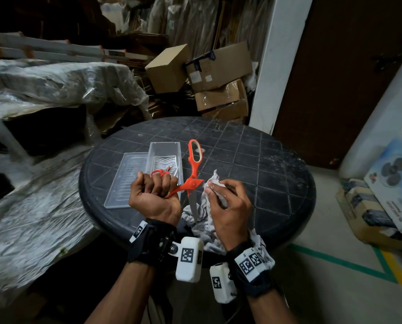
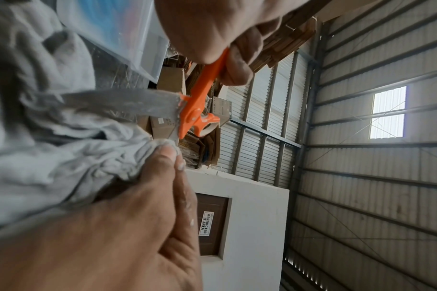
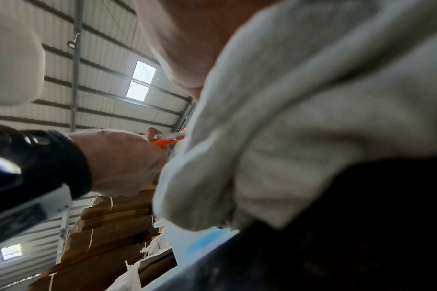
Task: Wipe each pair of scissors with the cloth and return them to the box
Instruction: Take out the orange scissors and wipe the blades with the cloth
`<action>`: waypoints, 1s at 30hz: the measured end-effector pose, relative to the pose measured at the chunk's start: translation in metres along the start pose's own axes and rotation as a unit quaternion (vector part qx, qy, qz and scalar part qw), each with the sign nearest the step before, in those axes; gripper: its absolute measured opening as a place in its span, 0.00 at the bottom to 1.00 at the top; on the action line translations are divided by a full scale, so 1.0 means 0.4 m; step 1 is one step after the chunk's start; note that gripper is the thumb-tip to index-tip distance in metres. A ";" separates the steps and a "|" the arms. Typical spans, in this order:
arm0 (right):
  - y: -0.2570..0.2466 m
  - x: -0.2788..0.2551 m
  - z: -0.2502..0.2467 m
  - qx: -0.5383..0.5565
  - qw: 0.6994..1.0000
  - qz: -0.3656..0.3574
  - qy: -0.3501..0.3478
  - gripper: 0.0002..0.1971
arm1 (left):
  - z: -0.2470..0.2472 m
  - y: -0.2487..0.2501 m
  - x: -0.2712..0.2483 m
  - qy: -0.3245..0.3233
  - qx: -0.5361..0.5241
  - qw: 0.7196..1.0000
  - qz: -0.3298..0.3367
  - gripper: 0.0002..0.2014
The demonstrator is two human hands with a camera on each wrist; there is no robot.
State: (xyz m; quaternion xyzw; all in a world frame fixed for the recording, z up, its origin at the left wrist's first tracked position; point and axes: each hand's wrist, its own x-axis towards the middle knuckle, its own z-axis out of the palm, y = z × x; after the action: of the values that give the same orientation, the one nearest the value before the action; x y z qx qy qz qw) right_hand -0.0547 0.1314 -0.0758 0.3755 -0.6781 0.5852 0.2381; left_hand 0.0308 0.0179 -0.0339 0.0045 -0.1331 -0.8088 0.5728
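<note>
Left hand (image 1: 153, 197) fisted round one orange handle of the scissors (image 1: 190, 182), blades spread open. Right hand (image 1: 228, 206) just beside, pinching the cloth (image 1: 204, 226) at the pivot. Box (image 1: 164, 157) beyond the left knuckles, holding small scissors (image 1: 160, 172).

Black wrist straps (image 1: 152, 242) carry white tagged camera pods (image 1: 189, 259).

Glossy orange plastic scissors (image 1: 193, 174) with dull metal blades, crumpled grey cloth (image 1: 204, 220), clear plastic box (image 1: 164, 157)
</note>
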 end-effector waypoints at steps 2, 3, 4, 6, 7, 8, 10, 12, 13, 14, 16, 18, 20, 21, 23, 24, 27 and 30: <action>0.002 0.004 0.001 0.010 1.000 0.012 0.004 0.09 | 0.002 -0.001 -0.001 -0.007 -0.003 1.000 0.002 0.25; 0.003 0.007 0.003 0.013 1.000 0.022 0.008 0.09 | 0.003 -0.001 -0.002 -0.012 -0.003 1.000 0.003 0.25; 0.002 0.009 0.005 0.015 0.999 0.035 0.013 0.08 | 0.005 -0.002 -0.004 -0.017 -0.003 1.000 0.003 0.25; 0.002 0.013 0.011 0.018 0.998 0.061 0.023 0.07 | 0.006 -0.004 -0.006 -0.024 -0.002 1.000 0.003 0.25; 0.003 0.016 0.014 0.015 0.997 0.071 0.030 0.06 | 0.006 -0.005 -0.007 -0.027 0.000 1.000 0.004 0.25; 0.006 0.019 0.017 0.009 0.996 0.080 0.038 0.05 | 0.006 -0.005 -0.009 -0.030 0.001 1.000 0.006 0.25; 0.017 0.023 0.023 -0.005 0.995 0.090 0.051 0.04 | 0.007 -0.002 -0.013 -0.036 0.000 0.999 0.008 0.25; 0.032 0.025 0.025 -0.012 0.994 0.096 0.050 0.04 | 0.008 0.000 -0.015 -0.035 0.000 0.999 0.010 0.24; 0.039 0.025 0.025 -0.013 0.994 0.100 0.048 0.04 | 0.007 0.001 -0.015 -0.033 0.003 0.999 0.013 0.24; 0.046 0.024 0.025 -0.013 0.993 0.104 0.047 0.04 | 0.006 0.001 -0.014 -0.033 0.007 0.999 0.015 0.24; 0.052 0.020 0.027 -0.013 0.992 0.112 0.050 0.04 | 0.000 -0.002 -0.014 -0.035 0.012 0.999 0.017 0.25; 0.049 0.017 0.031 -0.011 0.991 0.119 0.056 0.04 | -0.004 -0.007 -0.014 -0.035 0.013 0.999 0.017 0.25; 0.054 0.017 0.035 -0.010 0.989 0.134 0.060 0.04 | -0.006 -0.010 -0.015 -0.031 0.015 0.999 0.017 0.24; 0.060 0.018 0.035 -0.010 0.987 0.147 0.065 0.04 | -0.007 -0.010 -0.016 -0.027 0.017 0.999 0.016 0.24; 0.075 0.019 0.030 -0.004 0.981 0.174 0.081 0.04 | -0.013 -0.006 -0.013 -0.023 0.016 1.000 0.014 0.24; 0.081 0.018 0.028 0.003 0.979 0.184 0.091 0.04 | -0.017 -0.003 -0.009 -0.021 0.012 1.000 0.016 0.24; 0.072 0.010 0.022 0.025 0.976 0.177 0.123 0.04 | -0.028 0.012 0.014 -0.016 -0.006 1.000 0.024 0.24; 0.044 -0.002 0.023 0.037 0.985 0.113 0.127 0.07 | -0.054 0.016 0.037 -0.001 -0.006 1.000 0.027 0.22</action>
State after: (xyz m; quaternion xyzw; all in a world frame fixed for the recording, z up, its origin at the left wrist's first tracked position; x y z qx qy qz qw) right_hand -0.0671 0.1232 -0.0890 0.2275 -0.6586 0.6759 0.2402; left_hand 0.0352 -0.0022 -0.0511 -0.0033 -0.1294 -0.7937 0.5944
